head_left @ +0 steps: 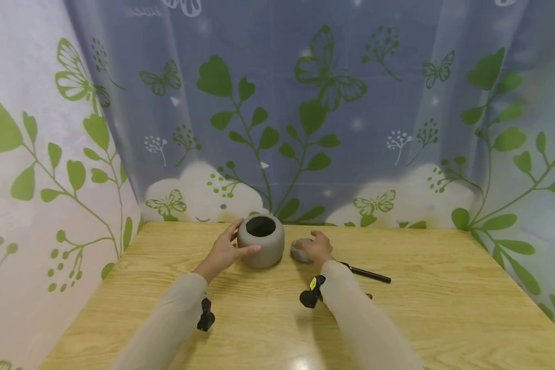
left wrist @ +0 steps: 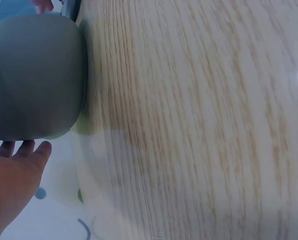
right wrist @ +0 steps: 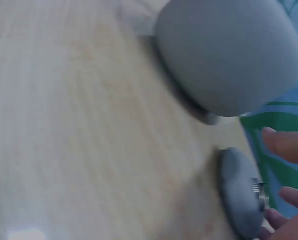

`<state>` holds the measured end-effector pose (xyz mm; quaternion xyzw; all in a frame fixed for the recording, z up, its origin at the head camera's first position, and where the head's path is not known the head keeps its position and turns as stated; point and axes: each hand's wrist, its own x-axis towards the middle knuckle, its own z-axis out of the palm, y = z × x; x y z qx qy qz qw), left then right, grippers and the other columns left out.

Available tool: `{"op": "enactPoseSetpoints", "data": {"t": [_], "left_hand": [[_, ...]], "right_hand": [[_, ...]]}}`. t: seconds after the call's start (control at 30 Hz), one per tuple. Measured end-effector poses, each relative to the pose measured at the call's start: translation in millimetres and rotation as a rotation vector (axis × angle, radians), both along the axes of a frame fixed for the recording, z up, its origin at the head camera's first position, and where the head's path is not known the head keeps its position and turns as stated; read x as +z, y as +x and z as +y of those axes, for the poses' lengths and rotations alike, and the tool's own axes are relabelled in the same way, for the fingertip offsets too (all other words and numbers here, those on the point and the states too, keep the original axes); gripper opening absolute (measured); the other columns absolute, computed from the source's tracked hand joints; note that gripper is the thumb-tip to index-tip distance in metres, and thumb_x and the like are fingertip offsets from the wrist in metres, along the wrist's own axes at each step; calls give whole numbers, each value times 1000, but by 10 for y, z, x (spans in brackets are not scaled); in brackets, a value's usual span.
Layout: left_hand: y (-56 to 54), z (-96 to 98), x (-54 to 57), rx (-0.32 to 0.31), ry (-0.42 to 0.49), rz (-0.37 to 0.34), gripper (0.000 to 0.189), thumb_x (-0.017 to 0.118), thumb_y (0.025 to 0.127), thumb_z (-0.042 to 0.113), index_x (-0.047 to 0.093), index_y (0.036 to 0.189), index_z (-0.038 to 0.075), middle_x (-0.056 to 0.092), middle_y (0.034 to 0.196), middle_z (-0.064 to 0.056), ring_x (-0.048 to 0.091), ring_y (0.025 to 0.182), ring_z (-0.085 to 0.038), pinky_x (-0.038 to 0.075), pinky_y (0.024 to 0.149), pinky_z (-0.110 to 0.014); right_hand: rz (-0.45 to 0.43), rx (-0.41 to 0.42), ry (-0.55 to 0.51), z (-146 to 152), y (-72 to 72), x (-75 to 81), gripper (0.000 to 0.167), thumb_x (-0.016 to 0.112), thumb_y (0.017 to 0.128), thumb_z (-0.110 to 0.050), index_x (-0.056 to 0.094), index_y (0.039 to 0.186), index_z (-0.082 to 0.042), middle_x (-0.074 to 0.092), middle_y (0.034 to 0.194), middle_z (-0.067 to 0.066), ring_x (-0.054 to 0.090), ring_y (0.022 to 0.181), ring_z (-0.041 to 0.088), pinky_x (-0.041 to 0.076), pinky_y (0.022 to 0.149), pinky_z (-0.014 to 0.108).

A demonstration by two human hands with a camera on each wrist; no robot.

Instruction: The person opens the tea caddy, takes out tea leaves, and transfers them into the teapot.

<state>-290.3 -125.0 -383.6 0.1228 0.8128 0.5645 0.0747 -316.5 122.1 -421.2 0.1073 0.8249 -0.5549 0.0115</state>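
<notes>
A round grey pot (head_left: 265, 252) with a wide dark mouth stands upright near the table's back edge. Around its left side my left hand (head_left: 222, 254) holds it, thumb along the front and fingers behind. Just right of the pot lies its small grey lid (head_left: 300, 254), showing a metal fitting on top in the right wrist view. My right hand (head_left: 318, 247) is over the lid, partly covering it; its fingers (right wrist: 284, 145) are spread, with the lower fingertips close by the fitting. That view is blurred.
A black stick-like handle (head_left: 372, 275) lies on the wooden table (head_left: 259, 318) right of my right wrist. A small brown tip (head_left: 369, 296) pokes out from under the right sleeve. Behind the table hangs a leaf-patterned curtain (head_left: 268, 128).
</notes>
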Motion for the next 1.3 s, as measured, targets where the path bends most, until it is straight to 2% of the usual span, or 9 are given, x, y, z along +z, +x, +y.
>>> {"op": "enactPoseSetpoints", "data": {"t": [0.07,0.23,0.43,0.6,0.77,0.87,1.0,1.3], "left_hand": [[-59,-9,-74,5,8,-2,92,76,84,19,17,155,11,11,159,-15,13,143,-43,26,110,-57],[-219,-49,-284,18,15,17,95,78,82,25,18,155,18,11,160,-11,13,144,-42,27,109,-58],[-252,-45,-354,28,3,46,95,79,80,31,21,154,20,14,160,-9,16,144,-41,30,108,-56],[-228,-38,-314,22,15,27,95,79,81,27,20,154,20,12,160,-9,14,144,-40,29,109,-56],[-104,-20,-118,15,14,-2,93,78,83,21,18,155,13,11,159,-14,13,144,-42,28,109,-58],[-29,-2,-27,14,0,-7,92,76,84,18,18,155,11,11,159,-15,14,144,-42,28,109,-57],[15,8,4,13,-1,-6,91,75,85,18,18,155,11,11,160,-14,13,144,-41,27,110,-56],[-10,2,-12,13,-2,-7,92,76,84,19,18,155,11,11,160,-14,14,144,-41,29,108,-57]], "right_hand": [[17,-49,46,-53,41,-51,71,71,86,-20,38,145,0,32,146,29,27,133,50,32,102,61],[68,-133,178,-170,104,-154,72,73,82,-24,42,144,-3,38,141,27,33,128,48,34,99,62],[63,-153,220,-207,128,-200,80,80,76,-21,41,143,-1,34,144,26,29,131,47,30,103,61],[46,-137,281,-191,115,-196,82,81,76,-21,41,143,0,36,143,27,30,131,47,33,102,58],[32,-117,295,-176,98,-182,82,82,76,-22,40,143,1,38,143,25,31,130,46,35,101,58],[39,-132,280,-169,93,-186,81,82,76,-20,41,143,1,42,139,25,34,127,46,36,99,59],[51,-151,261,-164,92,-190,80,82,75,-17,43,142,2,48,133,26,38,123,46,37,96,60],[9,-95,329,-157,71,-176,84,83,75,-24,41,143,2,45,135,25,37,123,46,38,96,59]]}}
